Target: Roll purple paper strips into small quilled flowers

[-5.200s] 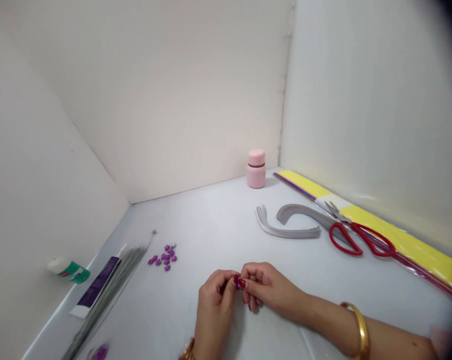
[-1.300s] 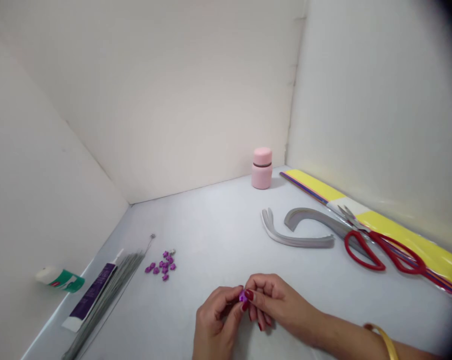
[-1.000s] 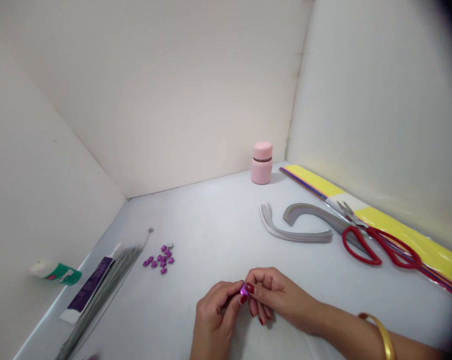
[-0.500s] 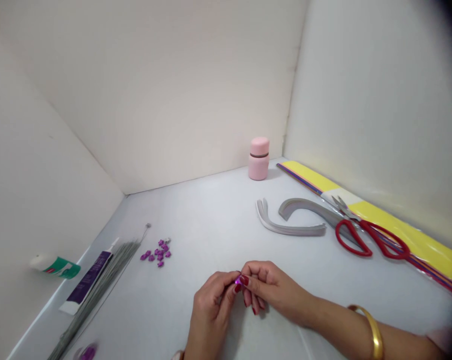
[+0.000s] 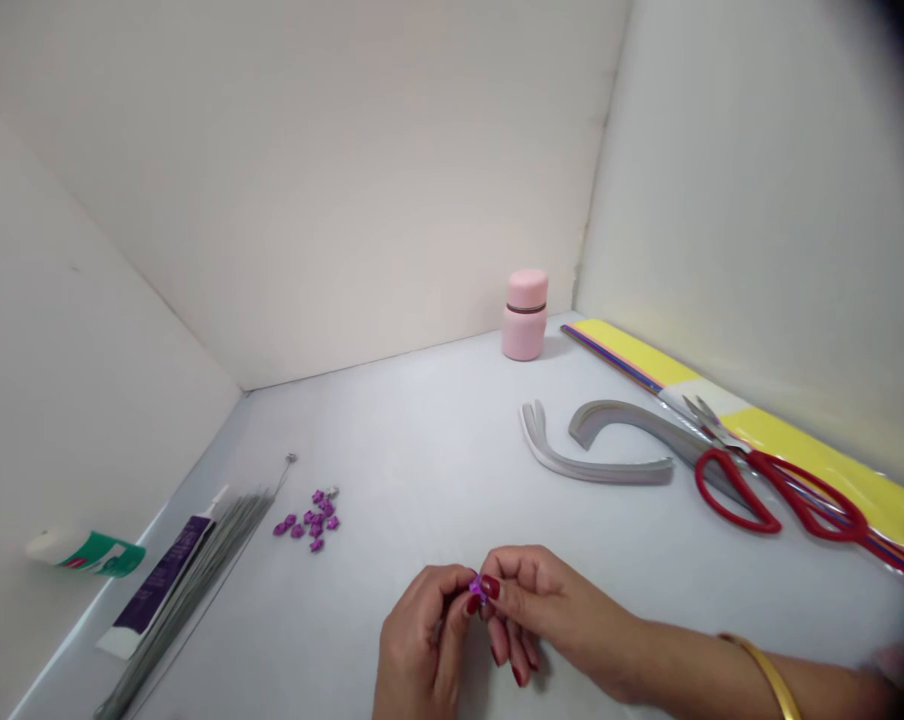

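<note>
Pinched together, the left hand (image 5: pixel 420 645) and right hand (image 5: pixel 553 610) clamp a small purple flower (image 5: pixel 477 590) at bottom centre, fingers half hiding it. Leftward lie a white-capped green tube (image 5: pixel 88 553), a purple-labelled tube (image 5: pixel 156 590), thin grey wires (image 5: pixel 197 570) and a cluster of loose purple flowers (image 5: pixel 306 525). Upper right, a smooth pink jar (image 5: pixel 524 318) stands near curved grey paper strips (image 5: pixel 594 470), red-handled scissors (image 5: pixel 767 497) overlapping them, beside a yellow paper pack (image 5: pixel 819 450).

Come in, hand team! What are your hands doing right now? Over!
Left hand and right hand both pinching. Small shiny purple flower-shaped bead between them. Loose purple beads and thin grey wires lie apart, not blocking.
</note>
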Motion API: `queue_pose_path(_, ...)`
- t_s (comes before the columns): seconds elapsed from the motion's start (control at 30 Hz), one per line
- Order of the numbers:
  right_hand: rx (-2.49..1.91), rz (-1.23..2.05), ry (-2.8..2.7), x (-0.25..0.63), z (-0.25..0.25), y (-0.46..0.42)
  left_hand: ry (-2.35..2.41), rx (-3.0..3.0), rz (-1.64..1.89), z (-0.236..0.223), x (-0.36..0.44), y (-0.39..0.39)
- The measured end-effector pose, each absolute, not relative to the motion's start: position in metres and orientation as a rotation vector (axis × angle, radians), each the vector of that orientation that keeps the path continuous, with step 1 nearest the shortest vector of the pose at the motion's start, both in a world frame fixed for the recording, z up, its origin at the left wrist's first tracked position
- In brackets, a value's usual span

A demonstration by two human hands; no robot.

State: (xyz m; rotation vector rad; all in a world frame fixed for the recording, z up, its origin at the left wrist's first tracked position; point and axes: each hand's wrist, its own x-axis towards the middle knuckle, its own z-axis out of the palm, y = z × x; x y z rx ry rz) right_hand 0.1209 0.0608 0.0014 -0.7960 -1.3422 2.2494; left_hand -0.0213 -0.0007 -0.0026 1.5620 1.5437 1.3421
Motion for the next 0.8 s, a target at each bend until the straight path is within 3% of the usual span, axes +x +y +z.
queue_pose_path(0.67,-0.686,2.328,-1.345,0.1302,0.0008,0.0622,1.294,1.303,1.294,-0.0009,-0.0212,-0.0005)
queue_pose_path(0.8,-0.736,2.228,-1.351,0.1295,0.0022,0.0613,1.341,1.363,1.424,-0.0075,-0.0181,-0.0054)
